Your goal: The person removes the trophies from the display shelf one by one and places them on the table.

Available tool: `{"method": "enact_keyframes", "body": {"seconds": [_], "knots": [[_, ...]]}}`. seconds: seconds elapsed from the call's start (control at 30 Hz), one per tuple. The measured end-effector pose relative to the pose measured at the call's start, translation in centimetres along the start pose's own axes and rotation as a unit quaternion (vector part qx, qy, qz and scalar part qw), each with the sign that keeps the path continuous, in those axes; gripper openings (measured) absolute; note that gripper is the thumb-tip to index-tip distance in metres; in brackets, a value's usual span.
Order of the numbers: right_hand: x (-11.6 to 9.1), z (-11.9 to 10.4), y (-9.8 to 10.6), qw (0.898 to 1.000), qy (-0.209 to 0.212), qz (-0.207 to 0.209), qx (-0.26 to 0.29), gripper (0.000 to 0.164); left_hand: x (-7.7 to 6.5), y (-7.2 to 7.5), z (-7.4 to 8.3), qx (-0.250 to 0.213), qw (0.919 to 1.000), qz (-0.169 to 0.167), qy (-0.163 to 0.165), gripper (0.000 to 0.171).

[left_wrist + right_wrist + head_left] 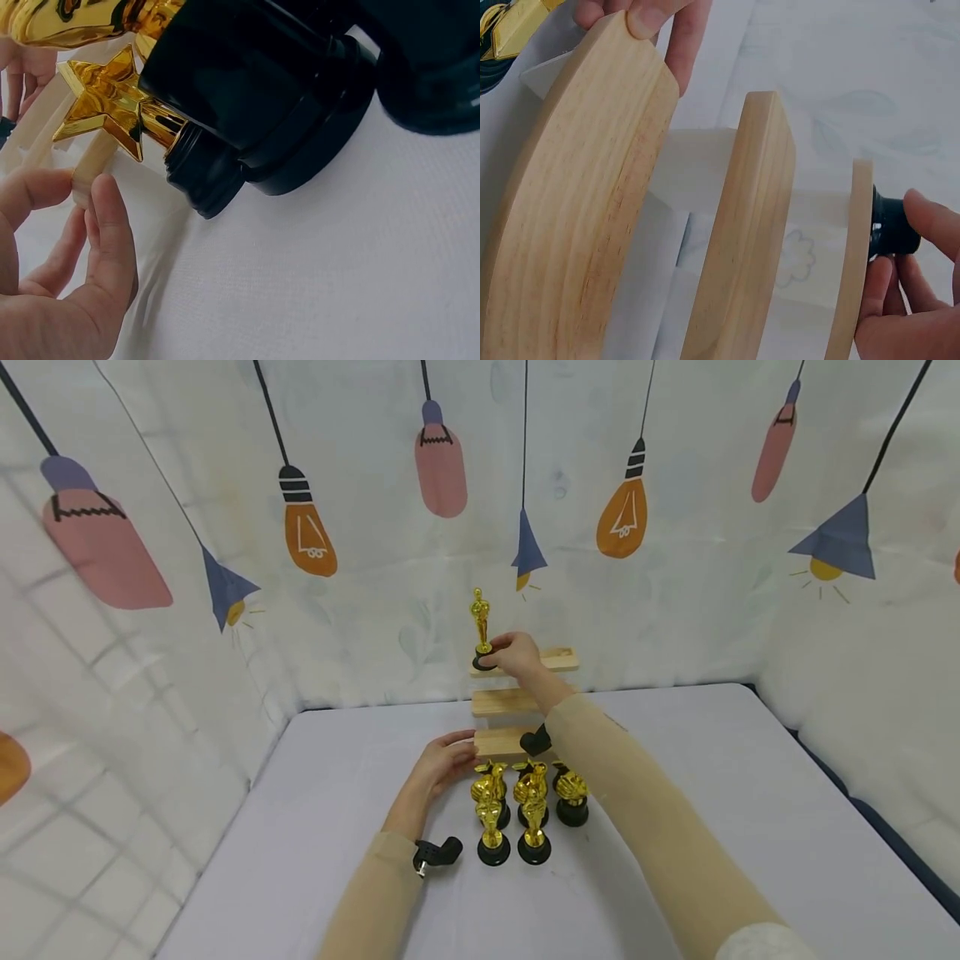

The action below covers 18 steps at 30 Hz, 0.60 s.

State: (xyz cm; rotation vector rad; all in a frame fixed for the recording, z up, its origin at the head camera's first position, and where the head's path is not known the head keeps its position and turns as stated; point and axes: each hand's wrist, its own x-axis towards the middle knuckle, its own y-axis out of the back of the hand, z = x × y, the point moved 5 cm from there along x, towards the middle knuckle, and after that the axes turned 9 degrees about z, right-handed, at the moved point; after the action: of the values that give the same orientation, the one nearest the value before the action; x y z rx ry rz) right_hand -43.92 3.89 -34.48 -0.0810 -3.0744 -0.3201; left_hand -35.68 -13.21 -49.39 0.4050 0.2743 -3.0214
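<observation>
A small wooden three-tier stand is at the table's back; its lowest board and middle board bear nothing in sight. On the left end of its top board stands a gold figure trophy, upright on a black base. My right hand holds that trophy by its base, thumb and fingers around it. The left hand pinches the left end of the lowest board, thumb on top in the right wrist view. Several gold trophies stand just in front of the stand.
A star trophy and large black bases fill the upper left wrist view, close to the left hand. White cloth covers the table. Behind the stand hangs a curtain printed with lamps. White supports join the boards.
</observation>
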Motion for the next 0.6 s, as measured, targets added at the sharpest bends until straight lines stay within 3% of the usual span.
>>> {"method": "enact_keyframes", "body": {"seconds": [0.6], "knots": [[-0.41, -0.50, 0.01, 0.999, 0.017, 0.012, -0.041, 0.039, 0.04, 0.00, -0.10, -0.019, 0.9998, -0.011, 0.004, 0.048]]}}
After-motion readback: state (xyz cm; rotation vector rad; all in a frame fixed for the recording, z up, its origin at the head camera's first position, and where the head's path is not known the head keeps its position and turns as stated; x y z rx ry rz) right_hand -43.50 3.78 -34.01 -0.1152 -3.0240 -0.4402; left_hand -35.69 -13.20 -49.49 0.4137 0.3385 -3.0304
